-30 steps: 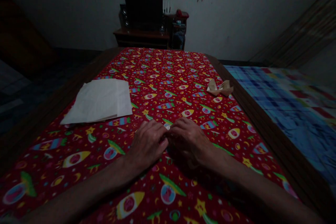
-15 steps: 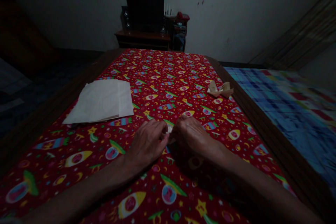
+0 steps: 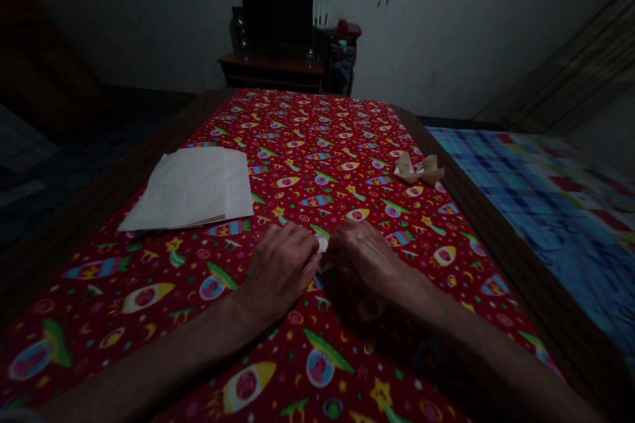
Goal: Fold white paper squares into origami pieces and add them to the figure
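Observation:
Close together over the red patterned cloth, my left hand (image 3: 285, 261) and my right hand (image 3: 360, 251) pinch a small piece of folded paper (image 3: 322, 243) between them. Only a pale bit of it shows in the gap; my fingers hide the rest. Both hands are closed, with the fingertips curled inward. To the left lies a stack of whitish paper sheets (image 3: 193, 185), slightly fanned. Off to the right sits a folded paper shape (image 3: 419, 170), tan with raised points.
The red cloth (image 3: 317, 350) with rockets and stars covers a brown-edged surface (image 3: 476, 218). Beyond it stand a dark monitor (image 3: 276, 18) with speakers and a red telephone (image 3: 349, 28) by the wall. A blue checked sheet (image 3: 501, 198) spreads on the right.
Both hands stay at nearly the same place, with the fingers shifting slightly around the paper. The left fingers have curled over a little more. The camera view has moved a touch.

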Demonstrator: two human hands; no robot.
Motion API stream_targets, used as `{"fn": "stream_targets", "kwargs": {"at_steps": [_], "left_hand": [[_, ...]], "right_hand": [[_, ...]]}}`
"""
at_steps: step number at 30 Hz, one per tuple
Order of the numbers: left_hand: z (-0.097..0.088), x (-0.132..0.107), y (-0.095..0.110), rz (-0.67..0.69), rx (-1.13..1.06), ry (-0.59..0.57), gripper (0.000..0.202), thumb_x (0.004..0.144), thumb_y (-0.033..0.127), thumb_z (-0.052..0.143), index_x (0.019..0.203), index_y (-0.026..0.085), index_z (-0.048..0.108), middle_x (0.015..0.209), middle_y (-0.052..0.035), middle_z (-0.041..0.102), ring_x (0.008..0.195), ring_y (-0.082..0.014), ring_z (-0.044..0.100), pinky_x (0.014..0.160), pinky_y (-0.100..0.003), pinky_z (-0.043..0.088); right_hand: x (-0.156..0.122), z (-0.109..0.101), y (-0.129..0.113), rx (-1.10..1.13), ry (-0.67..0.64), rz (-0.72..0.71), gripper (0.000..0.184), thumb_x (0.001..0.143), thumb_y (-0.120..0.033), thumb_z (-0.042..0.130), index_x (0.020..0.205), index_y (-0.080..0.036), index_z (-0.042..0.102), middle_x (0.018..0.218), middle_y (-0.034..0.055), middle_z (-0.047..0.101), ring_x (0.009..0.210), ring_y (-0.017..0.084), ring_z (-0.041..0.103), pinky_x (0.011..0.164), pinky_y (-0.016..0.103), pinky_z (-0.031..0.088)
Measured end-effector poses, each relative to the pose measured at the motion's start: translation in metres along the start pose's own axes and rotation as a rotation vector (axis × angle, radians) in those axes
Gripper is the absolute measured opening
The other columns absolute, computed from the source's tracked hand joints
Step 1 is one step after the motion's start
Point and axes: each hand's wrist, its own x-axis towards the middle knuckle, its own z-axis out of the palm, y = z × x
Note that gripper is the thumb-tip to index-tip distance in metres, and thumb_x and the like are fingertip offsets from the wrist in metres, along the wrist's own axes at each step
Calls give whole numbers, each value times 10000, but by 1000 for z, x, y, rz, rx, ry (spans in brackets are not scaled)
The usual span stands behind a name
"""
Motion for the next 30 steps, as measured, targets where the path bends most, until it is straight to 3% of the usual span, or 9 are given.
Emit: {"fn": "stream_targets", "kwargs": {"at_steps": [5,9,21,25,30], "left_hand": [[-2,0,3,38,91,39,124,887,218,481,798,184,560,815,-38,614,815,-222,503,736,-381,354],[-3,0,4,55,122,54,143,891,218,477,788,182,570,803,-38,620,807,-225,504,734,-386,350],[0,0,1,125,108,20,165,894,184,460,796,170,593,817,-39,625,816,-227,514,713,-388,351],[0,3,-4,127,61,6,146,886,187,481,804,166,601,818,-43,629,819,-222,524,724,-379,371],[-5,11,-23,131,-198,-14,192,898,227,480,796,172,633,769,-33,640,756,-170,571,692,-301,433]], "right_hand": [[-3,7,1,-42,5,53,107,791,-121,510,701,-177,526,684,27,530,628,144,421,607,281,302],[-7,9,-4,-30,65,62,103,823,-125,493,752,-186,536,769,54,562,720,171,465,673,294,333],[0,10,3,71,-45,24,96,798,-120,513,788,-196,569,752,45,586,709,169,483,652,295,354],[6,13,1,56,-38,83,168,787,-91,502,658,-187,551,641,28,554,601,140,447,589,273,331],[9,3,-7,61,-62,73,98,800,-157,539,705,-158,565,703,40,574,637,135,479,611,260,341]]}}
